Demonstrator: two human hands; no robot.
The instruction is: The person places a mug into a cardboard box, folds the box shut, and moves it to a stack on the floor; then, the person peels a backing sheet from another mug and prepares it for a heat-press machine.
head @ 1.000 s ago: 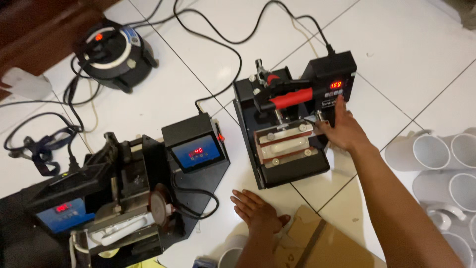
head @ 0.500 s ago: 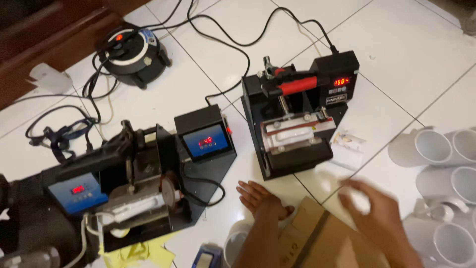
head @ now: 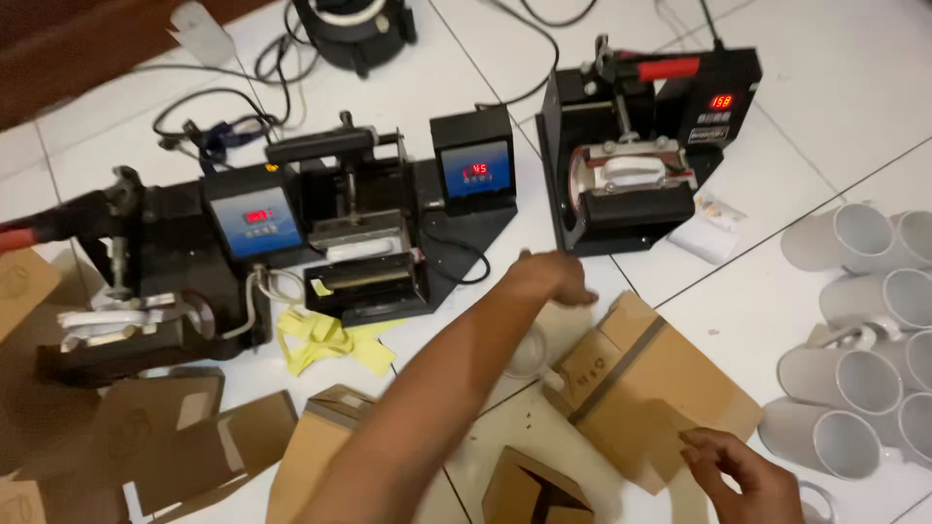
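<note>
On the floor, nearest the camera:

Right hand (head: 743,475): rests on the near corner of a cardboard box (head: 650,388); fingers bent, touching the card, not clamped round it.

Box: lies tilted on the white tiles (head: 854,126), a dark tape strip across its top.

Left hand (head: 549,277): reaches out over the far edge of the box, above a white mug (head: 529,349) that lies just beside that box. The hand is blurred; I cannot tell whether its grip is closed on anything.

Flat cartons (head: 184,437): spread at the near left, folded.

Yellow tape (head: 325,340): loose strips between the cartons and the presses.

Mugs (head: 864,320): a white cluster on their sides at the right, well apart from both hands.

Left press (head: 262,252): black, with a blue panel and red digits, a white mug clamped at its near end.

Controller (head: 473,165): small black unit with a blue screen, between the two presses.

Right press (head: 641,155): black, red handle on top, a white mug in its heater, red digits lit.

Cables (head: 223,116): dark loops at the far left.
</note>
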